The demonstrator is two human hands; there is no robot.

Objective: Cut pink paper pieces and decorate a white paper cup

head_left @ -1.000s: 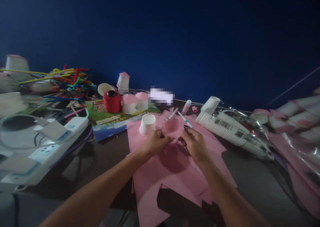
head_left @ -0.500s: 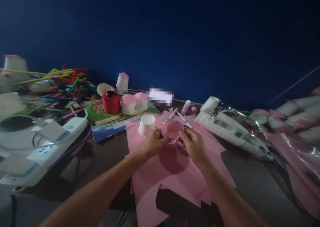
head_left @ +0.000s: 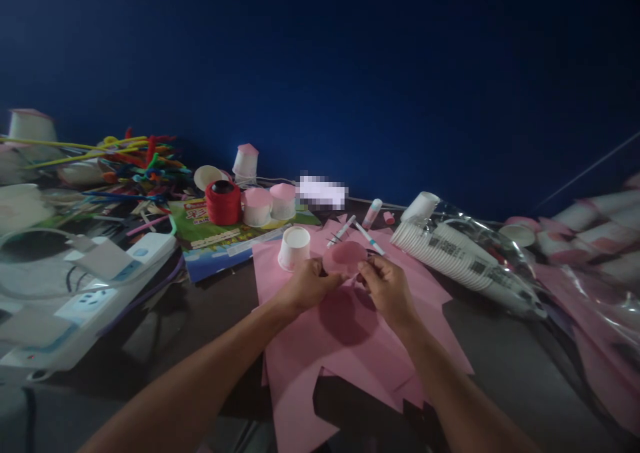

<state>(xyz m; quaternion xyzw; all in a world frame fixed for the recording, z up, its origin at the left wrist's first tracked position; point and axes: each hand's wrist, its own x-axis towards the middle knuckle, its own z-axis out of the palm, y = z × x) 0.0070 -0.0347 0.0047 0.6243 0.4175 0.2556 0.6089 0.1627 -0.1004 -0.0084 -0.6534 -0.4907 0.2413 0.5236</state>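
Between my two hands a round pink paper disc [head_left: 345, 256] is held up over the pink paper sheets [head_left: 295, 346], and its shadow falls on them. My left hand [head_left: 311, 285] pinches the disc's near left edge between thumb and fingers. At the right edge, my right hand [head_left: 385, 283] grips it the same way; something dark and thin by its fingertips is too small to make out. A white paper cup [head_left: 294, 248] stands upside down just beyond my left hand. Past the disc lie two white pens [head_left: 369, 238] and a glue stick [head_left: 372, 213].
A bagged stack of paper cups [head_left: 445, 256] lies at right. At left are a white power strip [head_left: 90, 300] and tangled pipe cleaners [head_left: 140, 163]. Red yarn [head_left: 223, 204] and pink-topped cups [head_left: 257, 208] stand on a green packet [head_left: 220, 246]. A dark blue wall rises behind.
Almost nothing differs. The pink disc has tilted very slightly in my fingers; both hands keep their grip and place.
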